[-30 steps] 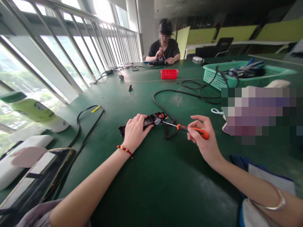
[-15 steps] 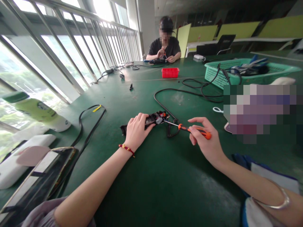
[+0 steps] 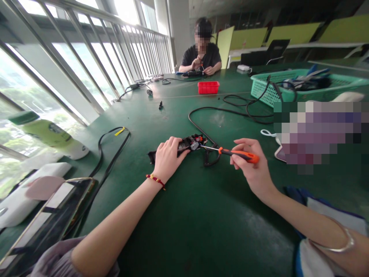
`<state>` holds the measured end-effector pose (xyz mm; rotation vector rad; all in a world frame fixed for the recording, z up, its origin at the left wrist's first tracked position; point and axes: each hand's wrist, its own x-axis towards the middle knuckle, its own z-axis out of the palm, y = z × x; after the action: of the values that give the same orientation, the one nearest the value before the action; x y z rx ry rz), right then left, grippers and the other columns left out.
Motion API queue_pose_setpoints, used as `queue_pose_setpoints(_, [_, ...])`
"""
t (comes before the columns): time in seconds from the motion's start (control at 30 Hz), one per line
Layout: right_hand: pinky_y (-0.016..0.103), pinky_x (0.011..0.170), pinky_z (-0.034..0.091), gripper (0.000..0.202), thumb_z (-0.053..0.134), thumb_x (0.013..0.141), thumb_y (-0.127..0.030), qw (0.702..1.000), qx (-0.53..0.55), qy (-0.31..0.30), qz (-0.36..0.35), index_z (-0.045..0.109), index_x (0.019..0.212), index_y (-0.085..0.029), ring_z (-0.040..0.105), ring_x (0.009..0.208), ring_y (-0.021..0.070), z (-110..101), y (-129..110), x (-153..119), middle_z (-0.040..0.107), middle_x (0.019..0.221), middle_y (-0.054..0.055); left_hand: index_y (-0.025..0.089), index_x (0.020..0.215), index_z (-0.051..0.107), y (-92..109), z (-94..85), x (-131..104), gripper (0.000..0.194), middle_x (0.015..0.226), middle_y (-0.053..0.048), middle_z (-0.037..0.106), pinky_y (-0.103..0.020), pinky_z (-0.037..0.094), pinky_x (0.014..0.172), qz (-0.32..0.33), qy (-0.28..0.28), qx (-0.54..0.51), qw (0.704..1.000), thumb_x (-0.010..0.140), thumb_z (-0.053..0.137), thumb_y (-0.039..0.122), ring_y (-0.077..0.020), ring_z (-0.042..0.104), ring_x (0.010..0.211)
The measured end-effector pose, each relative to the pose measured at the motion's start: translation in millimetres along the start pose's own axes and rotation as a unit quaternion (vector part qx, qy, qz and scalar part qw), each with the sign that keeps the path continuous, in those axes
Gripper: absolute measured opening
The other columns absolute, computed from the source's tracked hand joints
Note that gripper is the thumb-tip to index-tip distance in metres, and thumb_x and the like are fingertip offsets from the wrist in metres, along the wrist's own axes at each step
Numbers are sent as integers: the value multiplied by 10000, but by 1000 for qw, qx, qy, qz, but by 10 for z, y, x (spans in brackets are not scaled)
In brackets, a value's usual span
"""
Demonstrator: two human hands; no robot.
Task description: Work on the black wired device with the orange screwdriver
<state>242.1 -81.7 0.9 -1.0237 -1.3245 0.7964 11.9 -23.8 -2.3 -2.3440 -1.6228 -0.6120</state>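
A black device with its inner parts exposed (image 3: 193, 143) lies on the green table, a black cord running from its right end. My left hand (image 3: 168, 157) is closed around its left part and holds it down. In my right hand (image 3: 253, 163) is an orange and black screwdriver (image 3: 242, 154), gripped by the handle between thumb and fingers. The screwdriver's shaft points left, its tip at the exposed parts near the device's right end. A black curved piece (image 3: 211, 159) lies just below the shaft.
A red basket (image 3: 208, 87) stands beyond the device, a teal basket (image 3: 262, 92) at the right. A bottle (image 3: 54, 134) and a black strap (image 3: 115, 157) are at left. Gloves (image 3: 331, 211) lie near my right forearm. Across the table a person (image 3: 201, 54) works on another device.
My right hand and the screwdriver handle have shifted slightly to the right, the tip staying at the device. The view has moved a little. My left hand keeps its hold.
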Motion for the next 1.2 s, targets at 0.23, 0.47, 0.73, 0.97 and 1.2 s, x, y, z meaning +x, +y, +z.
queue_pose_setpoints(0.23, [208,446,374,208,597,783,-264,999,-28,5,20,519,969,-212,448,453,74,-7,8,-25,464,599,-69,175,1043,502,8,-11,3,307,981,-52,594,-325,388,769,-2,-4,-3,1000,858,522,419,-217,573,883])
queue_pose_setpoints(0.47, [206,369,305,159,464,864,-327,996,-18,-45,77,520,935,-196,362,350,81,-2,-11,-14,383,427,-98,179,1043,502,2,-4,-2,300,983,-53,594,-329,386,772,-2,-7,-5,1000,864,509,419,-221,568,889])
queue_pose_setpoints(0.73, [212,432,379,225,571,800,-289,999,0,-27,35,495,999,-216,470,443,81,0,-2,-9,471,588,-74,174,1047,501,6,-10,4,314,991,-54,597,-325,381,773,-2,-9,-2,1000,858,522,424,-221,571,895])
queue_pose_setpoints(0.97, [233,513,432,361,607,756,-210,1000,-14,2,-22,444,1077,-240,514,557,96,10,-10,-6,499,767,-34,173,1044,503,5,-9,-1,310,992,-53,594,-329,389,769,-4,-10,-7,1000,859,520,422,-216,571,887])
queue_pose_setpoints(1.2, [237,544,410,273,544,820,-283,980,-163,-114,-21,484,1083,-242,476,540,104,57,-124,-98,491,689,-35,176,1053,498,-11,9,2,310,999,-61,593,-340,393,780,-4,-13,-11,1000,863,504,422,-222,571,902])
